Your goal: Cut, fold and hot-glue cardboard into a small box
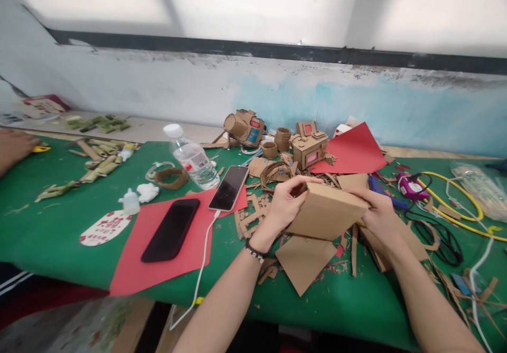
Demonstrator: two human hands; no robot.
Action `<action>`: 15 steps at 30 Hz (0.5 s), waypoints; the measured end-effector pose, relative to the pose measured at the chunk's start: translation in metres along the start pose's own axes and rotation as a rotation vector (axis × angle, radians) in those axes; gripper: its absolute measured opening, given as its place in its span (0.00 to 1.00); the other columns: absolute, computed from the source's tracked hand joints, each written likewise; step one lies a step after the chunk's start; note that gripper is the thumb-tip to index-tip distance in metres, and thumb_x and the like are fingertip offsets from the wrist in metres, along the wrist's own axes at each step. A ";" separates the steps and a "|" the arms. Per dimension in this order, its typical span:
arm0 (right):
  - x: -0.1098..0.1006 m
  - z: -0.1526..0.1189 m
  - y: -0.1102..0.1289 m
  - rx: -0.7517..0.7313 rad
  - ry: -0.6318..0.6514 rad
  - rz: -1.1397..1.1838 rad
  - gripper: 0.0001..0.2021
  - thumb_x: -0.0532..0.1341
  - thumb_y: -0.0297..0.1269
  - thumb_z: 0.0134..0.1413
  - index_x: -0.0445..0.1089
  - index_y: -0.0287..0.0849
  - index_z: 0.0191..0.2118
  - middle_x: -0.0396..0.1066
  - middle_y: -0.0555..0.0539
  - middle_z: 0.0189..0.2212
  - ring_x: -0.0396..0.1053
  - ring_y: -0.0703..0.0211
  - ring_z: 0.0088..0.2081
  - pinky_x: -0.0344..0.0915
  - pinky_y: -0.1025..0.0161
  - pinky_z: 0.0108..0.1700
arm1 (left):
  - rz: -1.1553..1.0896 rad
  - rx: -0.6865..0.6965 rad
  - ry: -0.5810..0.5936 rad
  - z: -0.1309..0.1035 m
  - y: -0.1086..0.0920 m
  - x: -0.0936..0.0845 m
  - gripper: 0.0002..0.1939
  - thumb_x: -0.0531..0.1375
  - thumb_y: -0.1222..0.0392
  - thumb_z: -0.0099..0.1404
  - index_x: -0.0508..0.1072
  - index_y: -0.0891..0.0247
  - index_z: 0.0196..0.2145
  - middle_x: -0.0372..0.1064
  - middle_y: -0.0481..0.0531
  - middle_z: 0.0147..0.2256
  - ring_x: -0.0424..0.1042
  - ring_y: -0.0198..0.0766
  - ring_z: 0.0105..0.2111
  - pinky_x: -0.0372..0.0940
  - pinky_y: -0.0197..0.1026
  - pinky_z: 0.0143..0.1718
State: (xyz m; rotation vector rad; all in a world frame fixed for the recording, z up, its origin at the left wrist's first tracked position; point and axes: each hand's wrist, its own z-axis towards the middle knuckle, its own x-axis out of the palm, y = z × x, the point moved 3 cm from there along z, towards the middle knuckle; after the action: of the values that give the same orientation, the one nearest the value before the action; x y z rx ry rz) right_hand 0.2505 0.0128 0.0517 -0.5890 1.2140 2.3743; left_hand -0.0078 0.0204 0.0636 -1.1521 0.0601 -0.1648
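Note:
Both hands hold a flat cardboard box (330, 213) tilted above the table. My left hand (288, 202) grips its left edge, with the fingers curled behind the upper corner. At the right edge, my right hand (374, 213) has its fingers closed around the side. Below the box, a cardboard flap or sheet (304, 263) slants down with a pointed lower corner; I cannot tell whether it is joined to the box. Cardboard scraps (253, 218) lie left of my left hand. Beside my right hand is a blue tool (382, 189), partly hidden.
Behind stand cardboard camera models (311, 150) and a red sheet (348, 150). To the left are a water bottle (194, 160), a phone (228, 188) on a white cable and a dark phone (170, 231). Yellow cable (471, 194) loops at right. Another person's hand (16, 150) is far left.

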 end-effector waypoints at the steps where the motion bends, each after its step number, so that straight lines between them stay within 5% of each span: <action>1: 0.000 0.000 0.000 -0.009 0.010 -0.005 0.23 0.59 0.26 0.51 0.85 0.49 0.48 0.86 0.47 0.45 0.84 0.46 0.44 0.77 0.52 0.48 | -0.004 -0.023 0.024 -0.001 0.001 0.001 0.12 0.70 0.55 0.67 0.87 0.61 0.45 0.86 0.58 0.44 0.83 0.46 0.43 0.75 0.41 0.43; 5: 0.001 -0.001 0.001 -0.012 0.059 0.011 0.27 0.58 0.24 0.49 0.85 0.52 0.51 0.86 0.49 0.47 0.84 0.47 0.46 0.78 0.53 0.50 | 0.002 -0.062 0.011 -0.003 0.002 0.004 0.10 0.68 0.60 0.66 0.89 0.61 0.43 0.86 0.56 0.41 0.83 0.44 0.40 0.73 0.39 0.39; 15: -0.003 0.004 0.018 0.110 0.125 0.199 0.18 0.63 0.30 0.53 0.86 0.49 0.46 0.86 0.46 0.46 0.85 0.44 0.47 0.80 0.53 0.49 | 0.066 0.029 0.017 -0.011 -0.005 0.003 0.09 0.70 0.54 0.69 0.88 0.60 0.42 0.87 0.57 0.43 0.85 0.48 0.43 0.77 0.43 0.45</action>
State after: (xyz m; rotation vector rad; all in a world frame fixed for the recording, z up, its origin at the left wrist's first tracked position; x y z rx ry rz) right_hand 0.2424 0.0061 0.0673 -0.6137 1.5111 2.4426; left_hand -0.0064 0.0083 0.0638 -1.1185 0.1104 -0.1170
